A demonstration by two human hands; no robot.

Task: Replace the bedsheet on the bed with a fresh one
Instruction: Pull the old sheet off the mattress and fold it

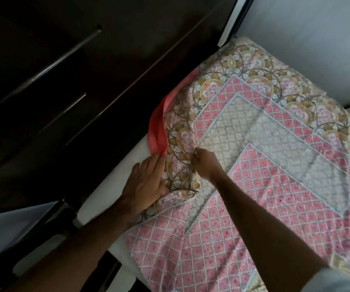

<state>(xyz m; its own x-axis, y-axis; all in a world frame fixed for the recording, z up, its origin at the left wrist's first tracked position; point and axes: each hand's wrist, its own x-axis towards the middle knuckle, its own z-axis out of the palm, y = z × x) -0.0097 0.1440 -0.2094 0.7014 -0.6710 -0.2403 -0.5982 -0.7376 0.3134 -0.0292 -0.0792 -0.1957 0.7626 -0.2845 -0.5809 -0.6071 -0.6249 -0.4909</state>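
1. Along the mattress edge, the sheet is lying bunched; the left hand is pressing it flat-fingered.
2. Right hand is pinching a fold; it should be pulling taut before tucking.

Patterned bedsheet lies on white mattress

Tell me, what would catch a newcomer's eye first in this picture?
The patterned pink bedsheet fills the right side, its gold floral border bunched up near the middle. There the left hand lies flat against the sheet's edge on the white mattress, while the right hand pinches the cloth beside it. A plain coral strip shows along the sheet's edge, next to the dark wardrobe.
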